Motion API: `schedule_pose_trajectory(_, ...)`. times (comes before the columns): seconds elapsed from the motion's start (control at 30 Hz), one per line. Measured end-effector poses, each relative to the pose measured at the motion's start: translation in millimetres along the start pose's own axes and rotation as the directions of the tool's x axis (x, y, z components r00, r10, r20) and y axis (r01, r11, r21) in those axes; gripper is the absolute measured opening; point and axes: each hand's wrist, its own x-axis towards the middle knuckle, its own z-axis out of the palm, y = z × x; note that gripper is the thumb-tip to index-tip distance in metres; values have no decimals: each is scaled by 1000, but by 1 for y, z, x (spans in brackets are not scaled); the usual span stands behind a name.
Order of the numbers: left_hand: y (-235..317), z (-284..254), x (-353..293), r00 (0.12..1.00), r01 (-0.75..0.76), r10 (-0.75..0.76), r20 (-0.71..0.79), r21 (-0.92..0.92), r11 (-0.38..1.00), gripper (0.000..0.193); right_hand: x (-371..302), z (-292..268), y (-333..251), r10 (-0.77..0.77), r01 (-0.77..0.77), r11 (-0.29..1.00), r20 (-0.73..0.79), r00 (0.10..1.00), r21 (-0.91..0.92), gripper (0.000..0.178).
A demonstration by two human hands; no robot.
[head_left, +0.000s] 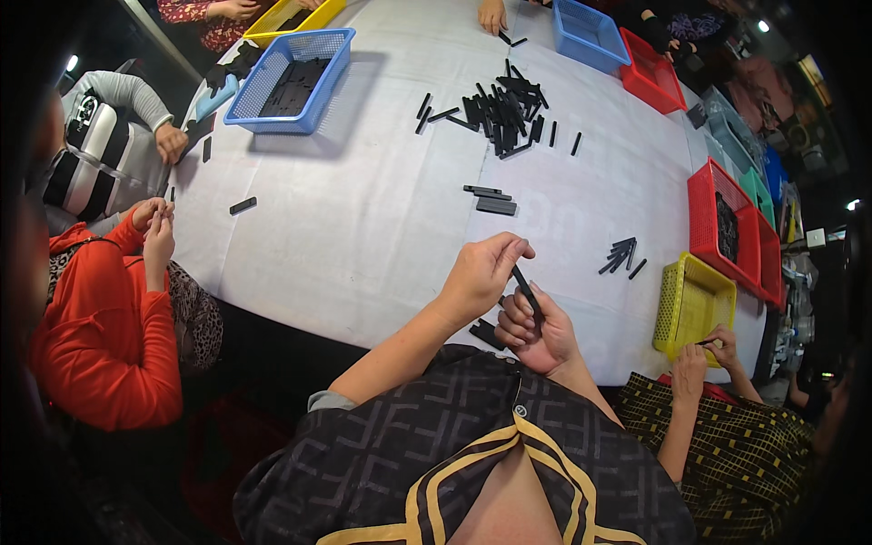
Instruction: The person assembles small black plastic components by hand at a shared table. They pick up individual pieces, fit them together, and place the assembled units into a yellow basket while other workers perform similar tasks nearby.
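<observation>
A slim black plastic strip (524,289) is held up at a slant in front of my chest, just over the table's near edge. My right hand (542,334) wraps its fingers round the lower part. At the upper end, my left hand (484,271) pinches with thumb and forefinger. Several black pieces (486,333) lie on the table beside my right hand, partly hidden by it. Beyond my hands rests a short row of black strips (495,201). Farther out is a large loose heap of similar black strips (509,107).
On the white-covered table (363,209) stand a blue basket (341,68) of black pieces, a yellow basket (669,313) and a red basket (698,204). A small pile of strips (619,254) lies to the right. Co-workers sit left, right and across, some handling small black pieces.
</observation>
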Motion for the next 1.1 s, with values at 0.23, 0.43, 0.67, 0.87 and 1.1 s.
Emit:
schedule_pose_trajectory(0.23,2,1,0,996,-33,36,-77,45,998,27,1,4,-1,10,-10,1000,4,1000,-12,34)
schedule_pose_trajectory(0.43,-6,-8,1,998,68,-57,39,-386,920,45,2,2,1,47,-53,996,90,995,73,35)
schedule_pose_trajectory(0.67,-1,-10,0,989,128,-79,128,-436,891,42,2,4,1,67,-79,991,114,991,107,36)
schedule_pose_trajectory(0.87,0,-9,1,987,44,27,161,-420,906,30,1,8,-2,88,-97,991,85,992,97,37)
schedule_pose_trajectory(1.1,2,-10,2,978,12,87,191,-467,884,26,1,1,-4,102,-114,991,156,982,70,39)
